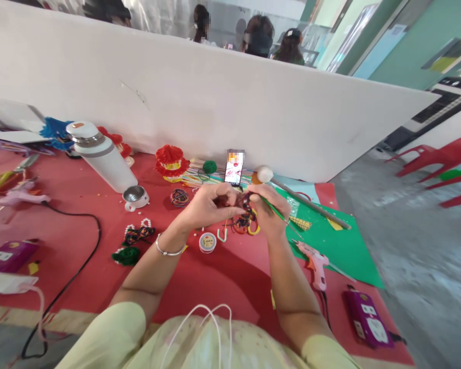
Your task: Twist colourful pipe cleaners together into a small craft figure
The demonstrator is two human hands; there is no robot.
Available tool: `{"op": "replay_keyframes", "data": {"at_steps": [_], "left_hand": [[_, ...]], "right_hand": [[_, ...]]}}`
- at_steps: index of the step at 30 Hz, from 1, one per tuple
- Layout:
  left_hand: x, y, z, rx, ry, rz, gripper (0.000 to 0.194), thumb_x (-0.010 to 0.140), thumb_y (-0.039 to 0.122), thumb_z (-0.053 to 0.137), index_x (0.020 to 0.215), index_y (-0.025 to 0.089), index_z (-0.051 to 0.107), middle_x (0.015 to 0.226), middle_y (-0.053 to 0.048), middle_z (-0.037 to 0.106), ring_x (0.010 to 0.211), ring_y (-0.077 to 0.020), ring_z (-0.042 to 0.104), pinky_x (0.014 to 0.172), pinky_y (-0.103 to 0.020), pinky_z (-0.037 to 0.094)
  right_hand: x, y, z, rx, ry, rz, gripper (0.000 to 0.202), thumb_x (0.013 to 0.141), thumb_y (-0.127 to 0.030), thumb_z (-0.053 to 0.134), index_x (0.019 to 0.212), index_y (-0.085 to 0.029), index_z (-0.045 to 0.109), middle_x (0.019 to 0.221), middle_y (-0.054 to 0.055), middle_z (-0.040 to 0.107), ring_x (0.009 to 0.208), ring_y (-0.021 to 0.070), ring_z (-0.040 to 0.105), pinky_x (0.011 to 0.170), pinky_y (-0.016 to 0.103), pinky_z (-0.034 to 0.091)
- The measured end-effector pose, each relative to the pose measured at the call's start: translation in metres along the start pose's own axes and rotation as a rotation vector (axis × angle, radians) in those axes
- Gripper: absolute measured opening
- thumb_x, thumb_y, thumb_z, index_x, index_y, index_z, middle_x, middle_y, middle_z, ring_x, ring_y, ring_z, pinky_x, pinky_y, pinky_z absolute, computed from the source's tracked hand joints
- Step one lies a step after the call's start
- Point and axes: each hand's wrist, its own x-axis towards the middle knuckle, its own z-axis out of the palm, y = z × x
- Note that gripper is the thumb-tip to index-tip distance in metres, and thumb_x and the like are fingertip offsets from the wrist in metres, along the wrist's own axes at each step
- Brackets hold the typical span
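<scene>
In the head view my left hand (214, 206) is closed, thumb and fingers pinching the edge of a dark multicoloured piece of yarn work (246, 211). Wrapped around a slim green crochet hook (274, 209), my right hand (272, 212) is closed against the other side of the yarn piece. The hook's working end is hidden by the fingers. Just under the hands lie yellow-handled scissors (254, 225), partly covered. A ball of multicoloured yarn (179, 198) rests left of my left hand. Behind the hands a phone (234, 169) stands propped with its screen lit.
A white flask (103, 159) and metal cup (135, 197) stand left. Nearer are a round spool (207, 243), a green yarn bundle (126, 255) and beaded yarn (138, 233). At right lie a pink glue gun (315, 264), a stick (311, 204) and a purple box (367, 318). A white partition (215, 97) rises behind.
</scene>
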Motion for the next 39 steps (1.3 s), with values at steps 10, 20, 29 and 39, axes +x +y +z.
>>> {"op": "replay_keyframes", "data": {"at_steps": [10,20,29,39], "left_hand": [[-0.002,-0.006,-0.029,0.349,0.118,0.110,0.021,0.087,0.035,0.083,0.103,0.024,0.078,0.135,-0.013,0.076,0.086,-0.0184,0.071,0.062,-0.030,0.048],[0.005,-0.016,0.012,-0.161,0.125,-0.116,0.078,0.089,0.055,0.081,0.161,0.038,0.054,0.156,-0.015,0.064,0.064,-0.0103,0.060,0.050,-0.026,0.044],[0.006,-0.017,0.029,-0.624,0.296,-0.264,0.105,0.077,0.028,0.094,0.169,0.031,0.044,0.085,0.001,0.075,0.066,-0.0113,0.064,0.060,-0.024,0.053],[0.002,-0.004,0.020,-0.349,0.354,-0.262,0.108,0.076,0.017,0.084,0.172,0.028,0.036,0.084,0.000,0.077,0.063,-0.0108,0.061,0.055,-0.023,0.047]], "right_hand": [[0.005,0.006,-0.012,0.261,0.151,0.227,0.020,0.094,-0.046,0.080,0.095,-0.025,0.080,0.080,-0.003,0.072,0.041,0.0041,0.051,0.038,0.021,0.039],[-0.003,0.003,0.004,0.083,0.067,0.044,0.013,0.095,-0.041,0.080,0.105,-0.034,0.086,0.088,0.000,0.082,0.073,0.0153,0.074,0.067,0.030,0.061],[-0.009,0.003,0.014,-0.085,-0.002,-0.099,0.029,0.104,-0.041,0.068,0.130,-0.038,0.079,0.108,0.002,0.087,0.095,0.0214,0.082,0.083,0.039,0.069],[-0.005,-0.004,0.001,-0.382,0.002,-0.324,0.047,0.100,-0.022,0.072,0.145,-0.035,0.070,0.109,0.006,0.081,0.097,0.0212,0.078,0.084,0.038,0.067]]}}
